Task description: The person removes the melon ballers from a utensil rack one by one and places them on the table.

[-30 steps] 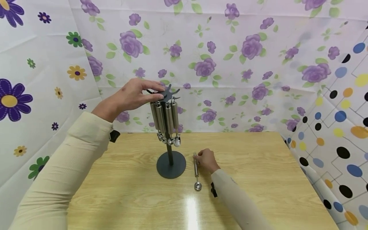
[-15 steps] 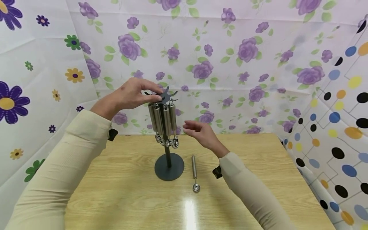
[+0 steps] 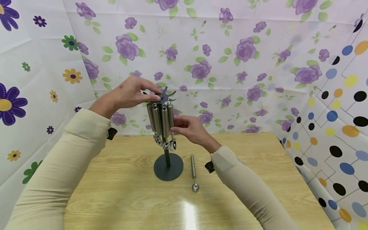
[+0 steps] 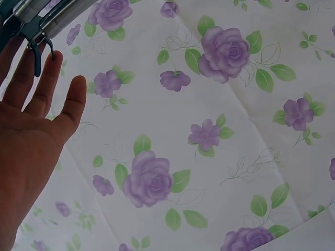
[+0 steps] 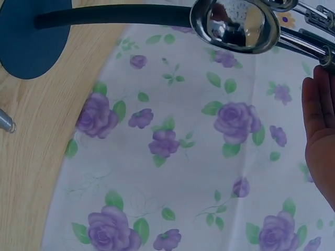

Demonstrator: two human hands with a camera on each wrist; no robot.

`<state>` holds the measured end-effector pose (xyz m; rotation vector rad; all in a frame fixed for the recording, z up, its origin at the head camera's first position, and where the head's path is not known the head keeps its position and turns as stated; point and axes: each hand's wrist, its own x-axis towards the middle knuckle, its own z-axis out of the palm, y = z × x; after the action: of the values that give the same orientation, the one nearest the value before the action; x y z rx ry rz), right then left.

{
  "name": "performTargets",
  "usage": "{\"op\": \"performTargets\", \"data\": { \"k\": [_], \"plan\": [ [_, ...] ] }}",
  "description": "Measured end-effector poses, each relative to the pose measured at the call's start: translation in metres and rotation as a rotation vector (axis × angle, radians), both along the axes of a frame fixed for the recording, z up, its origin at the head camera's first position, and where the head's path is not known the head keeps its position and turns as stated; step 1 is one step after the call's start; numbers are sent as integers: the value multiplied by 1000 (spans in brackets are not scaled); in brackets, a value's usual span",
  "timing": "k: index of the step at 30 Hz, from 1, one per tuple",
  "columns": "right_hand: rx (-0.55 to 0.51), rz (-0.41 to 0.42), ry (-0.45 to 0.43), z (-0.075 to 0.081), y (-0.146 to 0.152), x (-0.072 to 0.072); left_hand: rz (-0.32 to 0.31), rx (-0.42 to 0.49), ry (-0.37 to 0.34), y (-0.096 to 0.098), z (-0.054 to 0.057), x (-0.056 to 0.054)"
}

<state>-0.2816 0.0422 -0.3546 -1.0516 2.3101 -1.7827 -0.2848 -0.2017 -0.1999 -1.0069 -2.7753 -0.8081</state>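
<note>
A dark metal utensil stand [image 3: 168, 167] holds several steel scoops on hooks around its top. My left hand [image 3: 129, 92] grips the hooked top plate between thumb and fingers; the left wrist view shows its fingers behind the dark hooks [image 4: 36, 49]. My right hand [image 3: 191, 127] pinches the handle of the rightmost hanging scoop [image 3: 171, 115]. Its round shiny bowl [image 5: 235, 26] shows large in the right wrist view, where the thumb is hidden. To the right of the stand's base, a steel melon baller [image 3: 193, 167] lies on the table, bowl toward me.
The wooden table [image 3: 244, 179] ends at the back against a floral cloth [image 3: 218, 64]. Patterned cloths also hang at the left and right sides. A strip of glare lies on the near part of the table.
My right hand has left the melon baller on the table, risen toward the stand and taken hold of the rightmost hanging scoop. My left hand stays on the stand's top.
</note>
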Motion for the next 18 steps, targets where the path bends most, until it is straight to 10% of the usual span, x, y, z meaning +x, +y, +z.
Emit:
{"op": "performTargets", "data": {
  "k": [18],
  "plan": [
    [66, -117, 17, 26, 23, 27, 32, -80, 74, 2, 3, 0]
  ]
}}
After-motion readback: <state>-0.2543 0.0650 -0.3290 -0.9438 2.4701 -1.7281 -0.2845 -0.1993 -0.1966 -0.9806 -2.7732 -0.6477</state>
